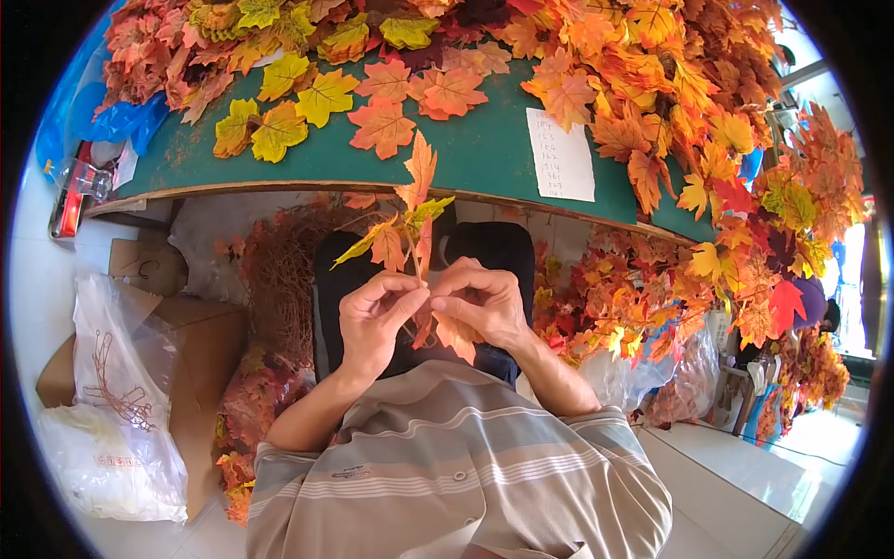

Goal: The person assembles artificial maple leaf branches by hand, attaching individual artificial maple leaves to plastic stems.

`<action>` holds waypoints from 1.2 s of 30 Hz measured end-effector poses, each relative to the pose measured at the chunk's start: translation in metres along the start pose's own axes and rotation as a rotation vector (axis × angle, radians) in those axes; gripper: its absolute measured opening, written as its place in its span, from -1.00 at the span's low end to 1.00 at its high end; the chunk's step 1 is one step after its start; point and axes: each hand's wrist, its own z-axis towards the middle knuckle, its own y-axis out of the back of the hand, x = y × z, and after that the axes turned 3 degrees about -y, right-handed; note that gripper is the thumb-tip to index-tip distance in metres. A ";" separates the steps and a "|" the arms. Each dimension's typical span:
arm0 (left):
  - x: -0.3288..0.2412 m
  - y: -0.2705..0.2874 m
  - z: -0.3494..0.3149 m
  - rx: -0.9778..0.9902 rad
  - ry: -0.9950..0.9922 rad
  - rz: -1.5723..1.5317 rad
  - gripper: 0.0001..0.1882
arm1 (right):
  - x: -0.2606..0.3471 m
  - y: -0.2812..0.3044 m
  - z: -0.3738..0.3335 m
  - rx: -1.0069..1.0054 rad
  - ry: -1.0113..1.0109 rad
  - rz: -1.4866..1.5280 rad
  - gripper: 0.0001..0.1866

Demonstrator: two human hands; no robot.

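Above my lap, just in front of the green table's edge, I hold a spray of artificial maple leaves [416,221] with orange and yellow-green leaves pointing up. My left hand [374,317] pinches its thin stem between thumb and fingers. Close against it, my right hand [486,303] is closed too, thumb and fingertips meeting at the same stem. An orange leaf [456,335] hangs just below the right fingers; whether it is joined to the spray is hidden.
Piles of artificial leaves [652,56] cover the back and right of the green table [326,163]. A handwritten paper [562,156] lies near its front edge. At left stand a cardboard box [209,373] and plastic bags [116,456]. More leaves [605,317] fill the space at right below the table.
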 end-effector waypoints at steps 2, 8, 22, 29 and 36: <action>-0.002 0.001 0.002 0.030 -0.048 0.075 -0.92 | 0.006 -0.001 0.001 -0.013 -0.008 -0.017 -0.93; 0.001 0.002 -0.005 0.018 0.064 0.022 -0.97 | -0.002 -0.008 -0.001 -0.043 0.033 0.022 -0.91; 0.014 0.007 -0.003 0.152 0.355 -0.146 -0.86 | 0.010 0.019 0.020 -0.123 0.587 -0.788 -0.84; 0.024 0.019 0.001 0.188 0.466 0.019 -0.85 | -0.010 0.016 0.016 0.032 0.642 -1.042 -0.86; 0.051 0.048 0.000 0.084 0.615 -0.145 -0.87 | 0.044 0.050 0.024 0.030 0.240 -0.733 -0.73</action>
